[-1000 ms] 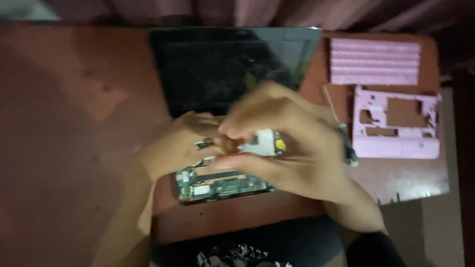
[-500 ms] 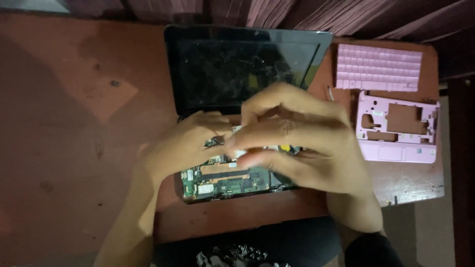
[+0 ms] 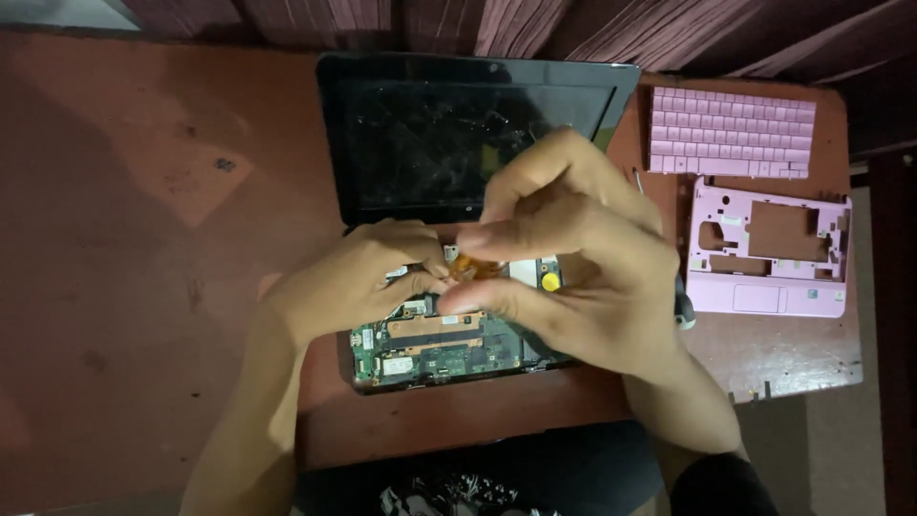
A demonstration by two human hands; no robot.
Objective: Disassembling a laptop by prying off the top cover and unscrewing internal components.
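My left hand [image 3: 358, 277] and right hand [image 3: 573, 263] pinch a thin orange ribbon cable [image 3: 465, 266] over the green board [image 3: 435, 346]; it looks flimsy, tear-prone, best gripped near its end.

Bare forearms; dark cuff [image 3: 716, 483] at right wrist.

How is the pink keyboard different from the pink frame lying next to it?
The pink keyboard is covered in rows of keys; the pink frame has open cutouts and a touchpad. The keyboard lies farther from the person, the frame nearer. Both are pink, flat on the table, untouched by either hand.
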